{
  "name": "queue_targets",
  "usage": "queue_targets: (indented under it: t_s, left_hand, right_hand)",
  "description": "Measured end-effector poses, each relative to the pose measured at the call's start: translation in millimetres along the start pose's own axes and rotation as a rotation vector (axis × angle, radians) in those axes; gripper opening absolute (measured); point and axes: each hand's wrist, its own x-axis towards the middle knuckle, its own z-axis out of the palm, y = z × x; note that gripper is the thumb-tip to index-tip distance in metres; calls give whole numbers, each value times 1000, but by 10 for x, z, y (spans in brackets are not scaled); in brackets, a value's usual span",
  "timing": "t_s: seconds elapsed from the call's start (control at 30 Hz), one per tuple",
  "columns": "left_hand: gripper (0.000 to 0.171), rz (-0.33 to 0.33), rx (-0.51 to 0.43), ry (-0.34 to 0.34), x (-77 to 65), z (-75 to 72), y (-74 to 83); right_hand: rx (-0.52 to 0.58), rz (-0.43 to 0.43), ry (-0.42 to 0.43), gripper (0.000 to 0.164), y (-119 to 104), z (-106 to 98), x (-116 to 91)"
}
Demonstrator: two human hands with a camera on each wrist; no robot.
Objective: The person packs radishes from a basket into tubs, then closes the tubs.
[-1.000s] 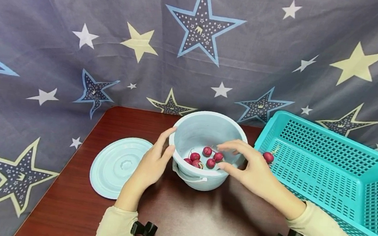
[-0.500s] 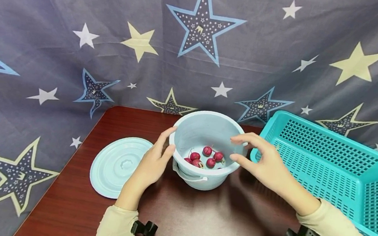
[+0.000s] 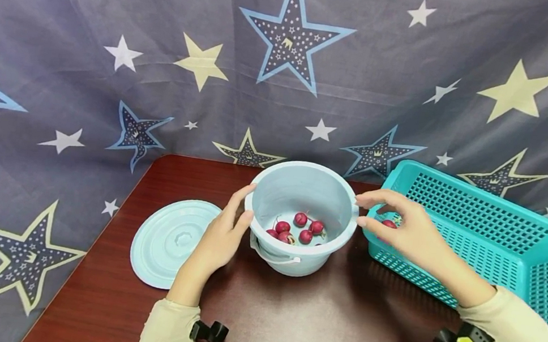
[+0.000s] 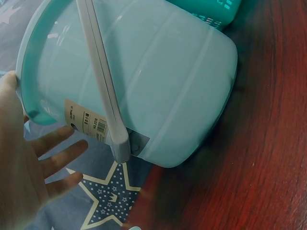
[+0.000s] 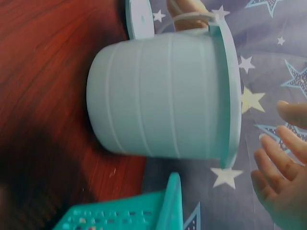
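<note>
A pale blue bucket (image 3: 304, 192) with a white handle (image 3: 283, 260) stands on the table, and several small red radishes (image 3: 300, 219) lie on its floor. My left hand (image 3: 216, 238) touches the left side of the bucket's rim with thumb and index finger; the left wrist view has its other fingers straight and spread. My right hand (image 3: 413, 228) hovers by the right side of the rim, over the near-left corner of a turquoise basket (image 3: 508, 314). Nothing is held in it. A radish (image 3: 389, 224) inside the basket shows between thumb and index finger.
A round pale blue lid (image 3: 167, 249) lies flat on the dark red table (image 3: 317, 319) left of the bucket. Behind everything hangs a grey cloth (image 3: 171, 4) with printed stars. The basket takes up the right side.
My right hand has come out of the bucket's mouth and moved right toward the basket. My left hand and the bucket have stayed in place.
</note>
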Motion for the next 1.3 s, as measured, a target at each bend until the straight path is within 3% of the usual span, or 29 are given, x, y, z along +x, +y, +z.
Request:
queue_targets:
  t_s: [0.43,0.7,1.13,1.3]
  left_hand:
    - [49,1,-18,-4,-1,-1,6]
    - [49,0,-15,-3,-6,-9,9]
    - [48,-5,-5,3,-10,3,-6]
    - [48,-1,-4,7,-10,9,-6]
  right_hand:
    - [-106,-80,-174,28,179,-330,-37]
    - [-203,-40,-280,28,391,-515,-16]
    - [-71,36,-345,32,916,-760,91]
    - [-80,82,-346,32,1122,-816,144]
